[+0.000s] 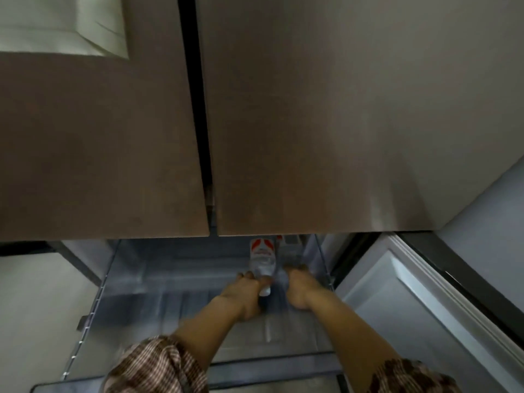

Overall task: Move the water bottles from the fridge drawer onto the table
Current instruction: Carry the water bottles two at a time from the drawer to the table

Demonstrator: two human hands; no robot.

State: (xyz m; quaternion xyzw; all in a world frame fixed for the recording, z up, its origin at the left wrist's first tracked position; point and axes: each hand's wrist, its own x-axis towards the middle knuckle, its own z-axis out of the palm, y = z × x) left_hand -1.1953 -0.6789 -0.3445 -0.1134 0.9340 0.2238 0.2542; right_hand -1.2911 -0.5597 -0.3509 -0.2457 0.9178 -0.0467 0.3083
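Observation:
The fridge drawer (133, 282) is pulled out below two shut brown fridge doors. At its back right lie two clear water bottles with red-and-white labels. My left hand (249, 293) is closed around the neck end of the left bottle (263, 258), whose white cap points toward me. My right hand (297, 287) reaches onto the right bottle (289, 248), which is blurred and partly hidden under the door edge; whether it is gripped is unclear. Both forearms stretch in from patterned sleeves at the bottom.
The fridge doors (312, 123) overhang the drawer's back. A second open drawer or panel (411, 307) stands at the right. The drawer's front rim (269, 367) runs across the bottom. A pale floor shows at left.

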